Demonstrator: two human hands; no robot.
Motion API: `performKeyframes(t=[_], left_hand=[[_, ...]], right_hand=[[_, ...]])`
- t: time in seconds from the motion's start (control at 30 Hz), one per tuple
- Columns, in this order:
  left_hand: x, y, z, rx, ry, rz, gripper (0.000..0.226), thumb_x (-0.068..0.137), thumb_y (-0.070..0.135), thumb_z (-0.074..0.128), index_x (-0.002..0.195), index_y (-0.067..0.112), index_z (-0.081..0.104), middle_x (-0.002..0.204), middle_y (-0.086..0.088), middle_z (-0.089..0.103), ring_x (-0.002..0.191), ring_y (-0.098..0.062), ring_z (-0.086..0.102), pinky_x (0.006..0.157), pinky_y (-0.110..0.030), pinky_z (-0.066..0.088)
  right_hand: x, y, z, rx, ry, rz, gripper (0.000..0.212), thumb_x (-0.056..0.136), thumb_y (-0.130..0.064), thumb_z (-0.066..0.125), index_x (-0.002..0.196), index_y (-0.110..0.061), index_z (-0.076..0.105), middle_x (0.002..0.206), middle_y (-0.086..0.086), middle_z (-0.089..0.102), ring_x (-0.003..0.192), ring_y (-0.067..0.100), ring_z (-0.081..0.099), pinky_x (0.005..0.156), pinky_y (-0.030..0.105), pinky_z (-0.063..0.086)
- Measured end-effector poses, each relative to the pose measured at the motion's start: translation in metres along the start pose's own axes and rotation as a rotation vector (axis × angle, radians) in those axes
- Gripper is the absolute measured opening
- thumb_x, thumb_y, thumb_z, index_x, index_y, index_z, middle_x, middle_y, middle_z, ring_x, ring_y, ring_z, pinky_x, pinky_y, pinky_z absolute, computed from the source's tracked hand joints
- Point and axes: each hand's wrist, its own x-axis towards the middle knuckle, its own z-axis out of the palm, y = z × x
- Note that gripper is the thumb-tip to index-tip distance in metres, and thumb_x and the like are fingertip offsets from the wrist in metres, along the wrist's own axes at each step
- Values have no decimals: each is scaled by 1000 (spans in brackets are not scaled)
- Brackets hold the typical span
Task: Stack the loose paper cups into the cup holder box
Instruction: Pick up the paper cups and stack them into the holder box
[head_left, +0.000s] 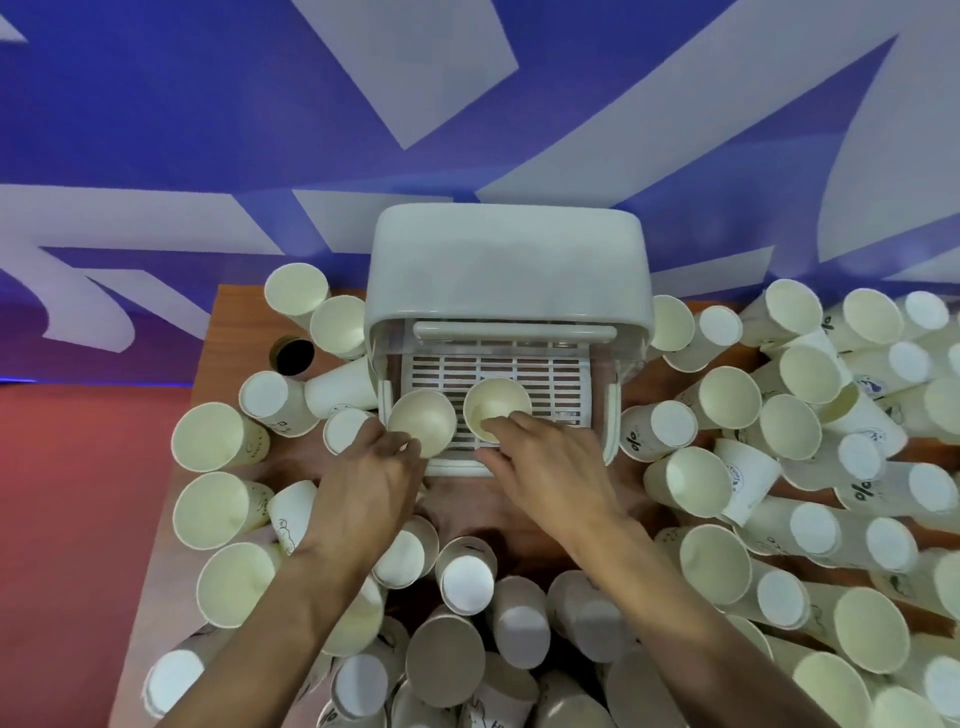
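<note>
From the head camera, looking down: the white cup holder box (506, 270) sits at the centre of the frame, against the far edge of the brown table (234, 312); its front is open toward me, and a slatted tray (540, 374) shows inside it.

Two cups stand mouth-up at the near part of that tray. The left cup (422, 422) is at the tray's left front corner; the right cup (496, 408) is just beside it, nearer the middle. The two rims are close, but I cannot tell if they touch.

My left hand (371, 478) comes in from the lower left; its fingers curl against the near wall of the left cup and hold it. My right hand (545, 457) comes in from the lower right; its forefinger hooks over the near rim of the right cup and the thumb lies below, outside the wall — a narrow pinch on the rim.

Loose paper cups (714, 564) crowd the table on every side of the box — some upright, many on their sides, several nested into short stacks at the right of the frame and along the bottom edge.

A dark round hole (293, 355) sits in the tabletop left of the box; behind it all is a blue wall (156, 130) with pale shapes; a red floor (78, 493) fills the lower left.
</note>
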Motion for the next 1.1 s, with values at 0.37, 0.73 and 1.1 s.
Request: performKeyframes(t=[0.37,0.73,1.1], left_hand=[[64,99,-46,-154,111,246,29,71,12,81,97,18,70,93,-1,69,80,-25,63,53,-36,52],[150,209,14,108,-150,402,72,83,18,71,147,17,37,119,-5,55,95,-23,64,52,-32,36],[99,212,6,-45,-365,221,69,62,49,82,110,15,48,103,-1,53,79,-15,62,47,-29,36]], right_hand=[[-111,90,-55,-68,88,551,19,96,-40,60,89,-27,72,75,-8,69,64,20,68,49,26,39],[-109,118,-29,-83,-22,558,16,86,-46,66,86,-31,72,95,-9,70,59,22,64,50,24,29],[-116,131,-39,57,-127,612,25,87,-55,55,84,-34,68,93,-15,70,69,13,65,52,27,41]])
